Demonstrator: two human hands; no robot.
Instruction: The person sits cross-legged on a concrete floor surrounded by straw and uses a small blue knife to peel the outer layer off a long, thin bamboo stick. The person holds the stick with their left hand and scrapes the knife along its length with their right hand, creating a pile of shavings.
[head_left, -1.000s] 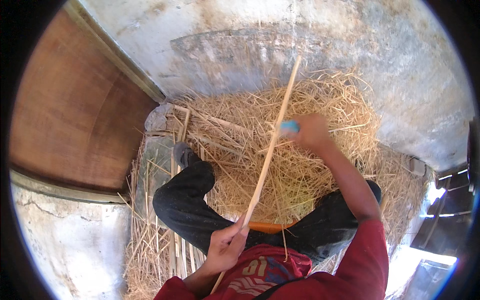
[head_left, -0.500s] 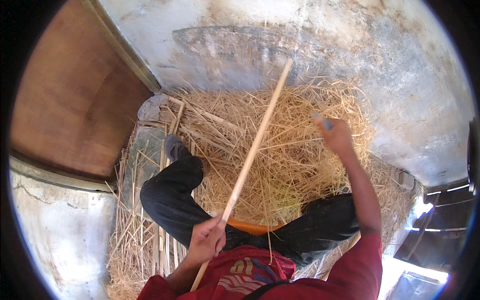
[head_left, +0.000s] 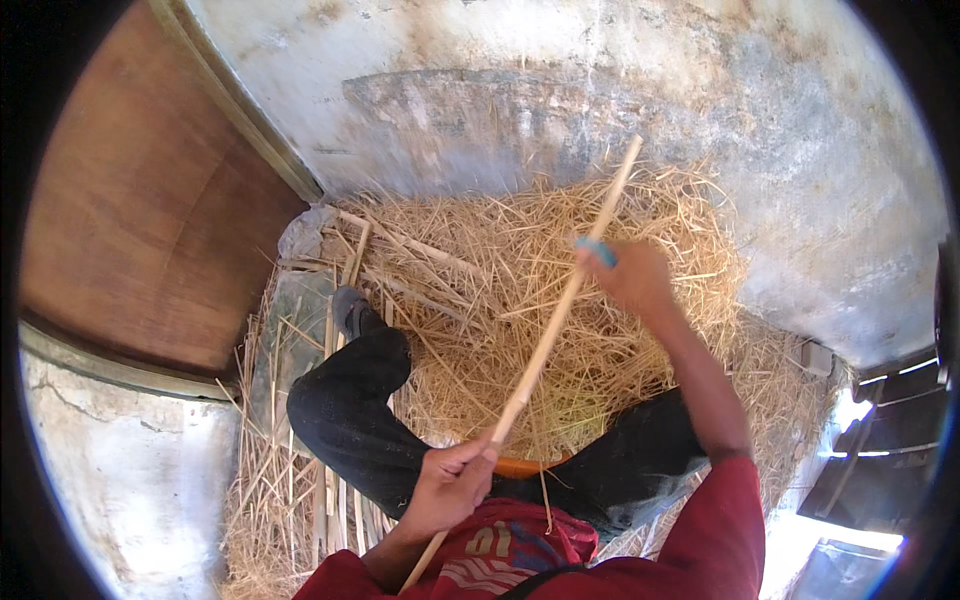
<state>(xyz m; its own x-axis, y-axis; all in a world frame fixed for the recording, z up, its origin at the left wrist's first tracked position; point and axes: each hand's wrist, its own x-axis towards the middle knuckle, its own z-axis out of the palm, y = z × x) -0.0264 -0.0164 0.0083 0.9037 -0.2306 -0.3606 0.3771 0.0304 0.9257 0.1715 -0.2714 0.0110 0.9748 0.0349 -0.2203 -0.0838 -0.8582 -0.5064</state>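
A long pale bamboo strip [head_left: 548, 345] slants up from my lap and away to the right. My left hand [head_left: 447, 487] is closed around its lower part, and the bottom end runs on past the hand over my red shirt. Higher up, my right hand [head_left: 637, 280] grips a small blue-handled tool [head_left: 597, 251], which lies against the strip's upper part. The tool's blade, if it has one, cannot be made out, and the right hand is slightly blurred. Beneath the strip is a thick heap of straw-coloured shavings [head_left: 560, 310].
Split strips [head_left: 340, 490] lie at left beside my bent leg. An orange rim [head_left: 520, 466] shows between my thighs. A stained wall [head_left: 450, 110] rises behind the shavings, with a brown wooden panel [head_left: 150, 200] at left. Dark slats [head_left: 880, 440] stand at right.
My right hand with the blue-handled tool has moved left onto the strip from beside it. The strip's far end has swung right, and my left hand has shifted slightly right.
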